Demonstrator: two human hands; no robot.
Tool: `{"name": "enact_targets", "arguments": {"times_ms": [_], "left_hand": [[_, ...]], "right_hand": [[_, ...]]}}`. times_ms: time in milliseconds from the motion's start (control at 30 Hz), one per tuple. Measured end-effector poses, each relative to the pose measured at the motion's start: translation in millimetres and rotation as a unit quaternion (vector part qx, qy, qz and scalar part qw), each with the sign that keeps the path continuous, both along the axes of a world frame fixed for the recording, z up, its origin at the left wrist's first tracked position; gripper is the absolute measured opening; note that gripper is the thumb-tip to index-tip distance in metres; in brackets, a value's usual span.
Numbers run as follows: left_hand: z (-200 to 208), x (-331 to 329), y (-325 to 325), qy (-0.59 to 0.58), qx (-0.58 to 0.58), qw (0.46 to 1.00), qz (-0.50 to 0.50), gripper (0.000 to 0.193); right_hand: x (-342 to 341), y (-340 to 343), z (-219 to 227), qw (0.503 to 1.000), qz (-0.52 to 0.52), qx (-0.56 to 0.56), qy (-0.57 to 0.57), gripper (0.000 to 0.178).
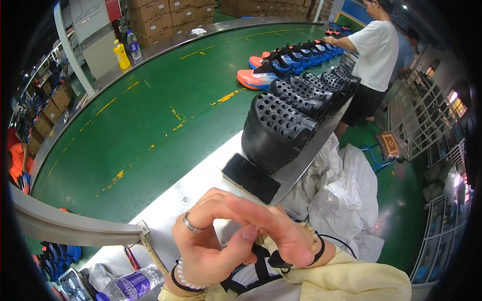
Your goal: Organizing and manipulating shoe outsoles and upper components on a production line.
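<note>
Though seemingly unlit, a glossy phone (251, 178).

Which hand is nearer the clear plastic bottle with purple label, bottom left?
Left. The left hand is up and right of the bottle; the right hand is farther right.

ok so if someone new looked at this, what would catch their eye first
Probably the wide green belt, which curves across the middle and left of the view. Next, the row of bright orange, blue and black shoes near its right side, beside the black blocks dotted with holes. Nearest the camera, the left hand and right hand come together at the lower middle, just below a dark phone.
</note>
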State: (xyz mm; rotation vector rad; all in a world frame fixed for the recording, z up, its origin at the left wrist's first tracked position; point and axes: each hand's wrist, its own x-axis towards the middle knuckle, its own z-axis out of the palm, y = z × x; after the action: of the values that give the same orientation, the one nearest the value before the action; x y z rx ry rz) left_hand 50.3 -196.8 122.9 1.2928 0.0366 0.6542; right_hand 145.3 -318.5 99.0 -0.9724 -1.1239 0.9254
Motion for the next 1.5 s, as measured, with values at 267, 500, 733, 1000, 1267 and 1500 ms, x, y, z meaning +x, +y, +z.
{"name": "enact_targets", "arguments": {"times_ms": [267, 500, 733, 1000, 1267, 1500], "left_hand": [[1, 1, 1, 0.008, 0.081, 0.996, 0.046, 0.017], [-4, 10, 4, -0.044, 0.158, 0.980, 0.112, 0.017], [-4, 8, 8, -0.022, 0.200, 0.973, 0.115, 0.015], [-10, 14, 2, -0.037, 0.034, 0.997, 0.058, 0.015], [-13, 15, 4, -0.010, -0.037, 0.999, 0.010, 0.013], [-11, 10, 6, -0.017, -0.039, 0.999, -0.005, 0.011]], "right_hand": [[-2, -1, -1, 1.000, -0.029, 0.005, 0.004, 0.129], [19, -3, 2, 0.953, -0.092, 0.023, -0.286, 0.122], [17, -1, 1, 0.918, -0.151, 0.002, -0.366, 0.118], [9, 2, 1, 0.994, -0.069, -0.023, -0.076, 0.138], [8, 0, 15, 0.993, -0.034, -0.108, 0.040, 0.151], [0, 3, 14, 0.996, -0.027, -0.049, 0.063, 0.137]]}}
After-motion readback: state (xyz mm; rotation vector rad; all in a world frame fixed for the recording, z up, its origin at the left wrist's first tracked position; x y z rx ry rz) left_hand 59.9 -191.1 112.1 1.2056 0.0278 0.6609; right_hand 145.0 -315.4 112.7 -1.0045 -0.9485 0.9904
